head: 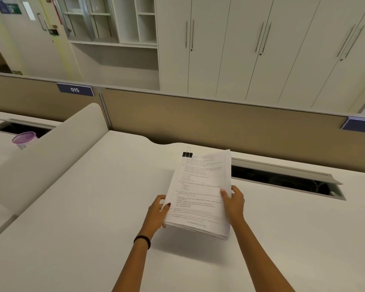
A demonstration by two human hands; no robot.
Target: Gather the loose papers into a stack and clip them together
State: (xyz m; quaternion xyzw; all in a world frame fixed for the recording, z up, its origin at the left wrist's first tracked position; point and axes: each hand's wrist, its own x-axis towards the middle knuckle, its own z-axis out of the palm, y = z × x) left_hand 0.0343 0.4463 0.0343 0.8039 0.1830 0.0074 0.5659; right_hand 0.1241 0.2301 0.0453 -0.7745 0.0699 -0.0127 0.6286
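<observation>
Item, far left of the paper stack: translucent plastic cup with a purple lid (pixel 24 139), standing on the neighbouring desk beyond a low white rounded divider (pixel 57 148). Well apart from the stack; no obstruction.

Item, above and left of the stack: blue number plate reading 015 (pixel 75 89), fixed to the tan partition panel.

Item, at the stack's left edge: left hand (pixel 157 213), black band at the wrist, thumb on the top sheet, fingers curled beneath. Clasping the edge.

Item, landmark: thick stack of white printed paper sheets (pixel 200 192), held in both hands and tilted up off the white desk top (pixel 82 207); its shadow falls on the desk below. Edges near the person are roughly even, with a few layers fanned.

Item, at the stack's far left corner: black binder clip with silver wire handles (pixel 187 153). It appears seated on that corner, though whether it bites every sheet cannot be told.

Item, at the stack's right edge: right hand (pixel 233 202), thumb on top, fingers wrapped behind. Clasping.

Item, right of the stack: open cable slot with grey flap (pixel 287 182) in the desk.

Judgement: gathering looks done and clipping apparently done; checking or squaring is in hand. Next move calls for confirming the clip's hold, then laying the stack flat, clear of the slot.
</observation>
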